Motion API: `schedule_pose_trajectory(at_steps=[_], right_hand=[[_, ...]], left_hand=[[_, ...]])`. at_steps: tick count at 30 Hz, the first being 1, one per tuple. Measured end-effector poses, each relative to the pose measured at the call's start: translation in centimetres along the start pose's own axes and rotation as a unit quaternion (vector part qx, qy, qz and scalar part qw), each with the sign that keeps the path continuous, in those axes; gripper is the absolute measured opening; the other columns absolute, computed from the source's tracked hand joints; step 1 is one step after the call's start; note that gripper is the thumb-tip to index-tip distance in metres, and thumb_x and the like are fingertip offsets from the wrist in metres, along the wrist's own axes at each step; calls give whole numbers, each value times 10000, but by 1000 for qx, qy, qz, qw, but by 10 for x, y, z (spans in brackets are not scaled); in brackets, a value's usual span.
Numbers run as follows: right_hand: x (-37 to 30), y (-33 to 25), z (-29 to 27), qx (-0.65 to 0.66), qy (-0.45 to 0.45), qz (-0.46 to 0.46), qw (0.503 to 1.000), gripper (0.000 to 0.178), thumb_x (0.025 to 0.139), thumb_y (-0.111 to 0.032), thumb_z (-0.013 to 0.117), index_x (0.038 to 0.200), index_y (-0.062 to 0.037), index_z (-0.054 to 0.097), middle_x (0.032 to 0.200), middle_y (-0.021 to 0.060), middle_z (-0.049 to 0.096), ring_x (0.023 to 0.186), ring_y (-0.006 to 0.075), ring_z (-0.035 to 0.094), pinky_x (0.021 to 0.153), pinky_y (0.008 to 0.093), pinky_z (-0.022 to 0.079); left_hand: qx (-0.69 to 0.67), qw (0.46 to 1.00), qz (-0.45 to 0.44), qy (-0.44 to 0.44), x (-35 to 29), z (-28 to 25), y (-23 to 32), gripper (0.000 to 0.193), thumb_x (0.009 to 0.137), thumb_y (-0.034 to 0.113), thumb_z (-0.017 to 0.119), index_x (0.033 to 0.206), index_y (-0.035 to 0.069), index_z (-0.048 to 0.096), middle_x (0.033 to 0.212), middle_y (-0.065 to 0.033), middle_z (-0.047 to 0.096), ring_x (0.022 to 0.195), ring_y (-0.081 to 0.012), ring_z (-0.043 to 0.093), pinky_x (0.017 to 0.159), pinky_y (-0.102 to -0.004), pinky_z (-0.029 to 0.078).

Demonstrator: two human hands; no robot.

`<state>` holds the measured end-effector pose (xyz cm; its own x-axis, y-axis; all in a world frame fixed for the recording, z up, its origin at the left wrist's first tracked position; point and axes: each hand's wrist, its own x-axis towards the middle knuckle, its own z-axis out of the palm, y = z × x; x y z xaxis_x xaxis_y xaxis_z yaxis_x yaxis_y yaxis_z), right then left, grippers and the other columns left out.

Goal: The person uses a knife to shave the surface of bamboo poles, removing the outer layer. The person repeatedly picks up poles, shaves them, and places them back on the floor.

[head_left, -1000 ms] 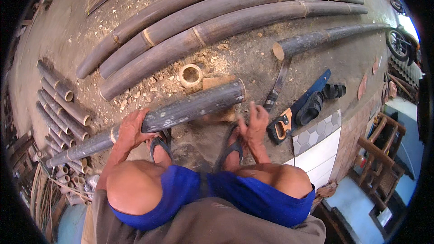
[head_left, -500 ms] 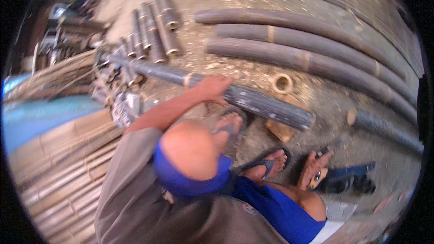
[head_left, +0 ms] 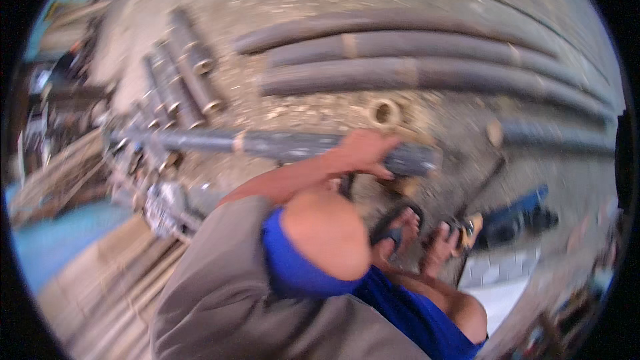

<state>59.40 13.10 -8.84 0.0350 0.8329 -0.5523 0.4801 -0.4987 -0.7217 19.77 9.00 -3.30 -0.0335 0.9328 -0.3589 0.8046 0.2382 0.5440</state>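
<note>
My left hand is closed over a long dark bamboo pole, near its right end. The pole slopes slightly across the floor in front of me, and a small block of wood shows partly beneath that end. At the lower right, my right hand is curled around an orange-and-black handle. A long blue piece extends to the right beside this handle. Blur hides whether they are one tool. A thin dark strip slants up from near the hand.
Three long dark bamboo poles lie side by side beyond my hands. A short bamboo ring sits among wood chips. Several shorter bamboo lengths are grouped at left. Another pole lies at right. Bamboo slats are at lower left.
My left hand has slid rightward along the pole, nearer its end. My right hand has curled onto the orange-and-black handle. The whole view has turned and shifted.
</note>
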Motion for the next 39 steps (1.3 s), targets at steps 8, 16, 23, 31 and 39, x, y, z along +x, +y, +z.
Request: schedule_pose_trajectory(at_steps=[8,16,23,31,39], right_hand=[[-17,-77,25,-131,-114,-188,967,406,974,-285,734,1265,-10,664,829,186,728,748,233,724,714,364,565],[-6,-140,58,-110,-61,-452,883,411,942,-314,777,1194,-3,683,839,235,726,779,408,749,697,467,573],[-7,-128,54,-195,-88,-414,885,305,917,-226,799,1107,-30,660,873,202,711,808,383,734,674,446,558],[-8,-114,67,-245,-102,-418,869,266,932,-230,764,1083,-51,637,898,176,696,809,400,714,674,486,567],[-12,-140,78,-232,-119,-452,853,237,927,-160,769,1098,-52,646,906,178,694,794,402,711,665,463,560]], left_hand=[[10,999,-38,-22,-26,-11,-10,917,719,579,877,1446,124,554,1227,-215,696,1157,-411,684,983,-520,541],[8,995,-81,-52,-25,-21,-4,951,718,689,835,1414,97,571,1172,-227,731,1111,-409,710,936,-514,547],[-22,998,-62,-16,-29,-18,-6,881,697,626,873,1343,91,605,1130,-212,733,1073,-408,714,911,-518,548],[-31,993,-86,-73,-19,-28,-2,849,684,576,885,1323,83,622,1120,-215,744,1069,-400,719,911,-506,556],[-32,991,-96,-93,-16,-32,-3,909,668,609,874,1351,65,623,1157,-214,746,1096,-397,719,924,-500,561]])
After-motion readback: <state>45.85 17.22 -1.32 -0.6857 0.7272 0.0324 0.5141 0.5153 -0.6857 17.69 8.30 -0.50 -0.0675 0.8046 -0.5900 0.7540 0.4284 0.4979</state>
